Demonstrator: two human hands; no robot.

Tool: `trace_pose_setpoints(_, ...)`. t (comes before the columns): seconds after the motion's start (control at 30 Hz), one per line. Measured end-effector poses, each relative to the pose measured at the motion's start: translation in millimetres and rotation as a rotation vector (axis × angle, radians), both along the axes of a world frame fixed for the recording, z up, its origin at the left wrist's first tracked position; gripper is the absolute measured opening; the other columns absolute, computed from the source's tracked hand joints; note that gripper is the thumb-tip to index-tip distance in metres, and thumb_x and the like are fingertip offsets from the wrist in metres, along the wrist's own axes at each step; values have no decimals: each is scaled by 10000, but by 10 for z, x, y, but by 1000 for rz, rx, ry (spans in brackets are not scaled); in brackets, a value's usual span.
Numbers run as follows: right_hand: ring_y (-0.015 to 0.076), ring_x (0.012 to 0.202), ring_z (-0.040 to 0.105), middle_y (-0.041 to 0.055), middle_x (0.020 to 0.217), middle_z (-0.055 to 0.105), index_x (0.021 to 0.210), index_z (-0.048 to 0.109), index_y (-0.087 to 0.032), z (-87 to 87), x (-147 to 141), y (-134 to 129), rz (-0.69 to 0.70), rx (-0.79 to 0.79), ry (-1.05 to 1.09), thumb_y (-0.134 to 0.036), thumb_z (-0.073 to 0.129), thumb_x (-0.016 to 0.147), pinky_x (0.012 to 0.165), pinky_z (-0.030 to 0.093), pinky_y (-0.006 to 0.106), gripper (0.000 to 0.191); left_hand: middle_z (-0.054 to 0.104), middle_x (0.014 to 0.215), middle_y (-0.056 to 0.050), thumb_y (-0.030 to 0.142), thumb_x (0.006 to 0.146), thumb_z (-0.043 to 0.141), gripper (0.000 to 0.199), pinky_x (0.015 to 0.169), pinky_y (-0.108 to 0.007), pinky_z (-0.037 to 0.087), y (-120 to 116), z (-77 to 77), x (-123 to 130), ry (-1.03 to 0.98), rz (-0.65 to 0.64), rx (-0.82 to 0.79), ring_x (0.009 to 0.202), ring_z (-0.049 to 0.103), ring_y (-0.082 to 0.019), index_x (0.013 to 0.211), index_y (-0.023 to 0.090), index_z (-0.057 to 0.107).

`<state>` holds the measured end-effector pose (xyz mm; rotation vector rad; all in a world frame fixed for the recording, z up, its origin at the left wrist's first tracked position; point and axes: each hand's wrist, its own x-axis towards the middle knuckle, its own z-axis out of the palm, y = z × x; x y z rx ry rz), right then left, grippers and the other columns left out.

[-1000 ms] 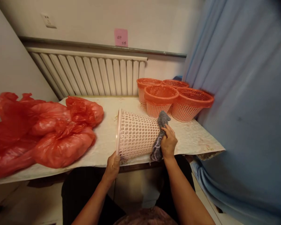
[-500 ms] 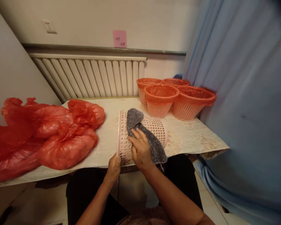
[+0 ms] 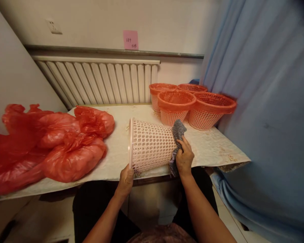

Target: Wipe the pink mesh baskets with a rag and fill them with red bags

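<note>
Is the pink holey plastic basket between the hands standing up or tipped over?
Tipped: the basket lies sideways, its round rim facing left.

The cloth-covered table (image 3: pixel 212 145) carries bulging red plastic bags (image 3: pixel 60 145) at nine o'clock, four upright red-lined baskets (image 3: pixel 176 107) clustered at one o'clock, and, at six o'clock by the near edge, a pale pink lattice basket (image 3: pixel 152 145) on its side.

Basket (image 3: pixel 153 145): pale plastic, perforated, faint sheen along the rim. Rag (image 3: pixel 178 129): grey fabric, matt, nubby. Bags (image 3: pixel 72 160): thin red plastic film, crinkled, glossy. Radiator (image 3: pixel 119 82), from here: painted metal by the look, smooth. Curtain (image 3: pixel 266 101): blue cloth, dull. Note (image 3: pixel 130 39): pink paper, matt.
</note>
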<state>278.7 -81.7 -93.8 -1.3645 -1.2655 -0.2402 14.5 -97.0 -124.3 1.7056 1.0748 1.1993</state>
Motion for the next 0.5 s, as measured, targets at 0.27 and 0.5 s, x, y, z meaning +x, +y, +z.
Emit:
trace_pose_setpoints(0.27,211,1272,486,92,1307,585,1083,662,-183,118,-344,-8,125,22,-25,-4,359,732,1086,383,504,496,667,1149,-128,641,902,268,667,1000,-385,427,126,143,20,12,-8,-6,1100,588,-255,1129,117,613)
trace_pose_setpoints(0.5,197,1330,429,67,1328,572,1133,648,-186,307,-932,-200,434,37,-107,23,346,717,1107,392,449,554,695,989,-103,601,924,251,628,846,-338,475,145,349,178,37,20,12,863,600,-214,1029,116,635)
